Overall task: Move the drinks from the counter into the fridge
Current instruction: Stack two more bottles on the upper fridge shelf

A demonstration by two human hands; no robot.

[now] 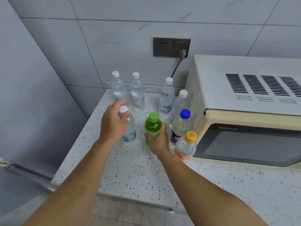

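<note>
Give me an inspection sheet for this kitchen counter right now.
Surface: speckled white counter, dry.
Job's things: eight bottles upright; green bottle, nearest water bottle in hands.
Clutter: nothing seen.
Grippers: left hand grips the water bottle's neck; right hand holds the green bottle.
Cables: grey cord plugged into wall socket.
Surroundings: microwave on the right, fridge on the left, tiled wall behind.

A green soda bottle (152, 126) with a matching green cap stands among clear, white-capped water bottles (137, 93) on a white counter (130, 168) speckled in black and brown; nearby, a blue-capped bottle (181, 126) bears a blue-and-yellow label, an orange-capped bottle (186, 146) an orange one, beside a cream microwave (236, 95).
</note>
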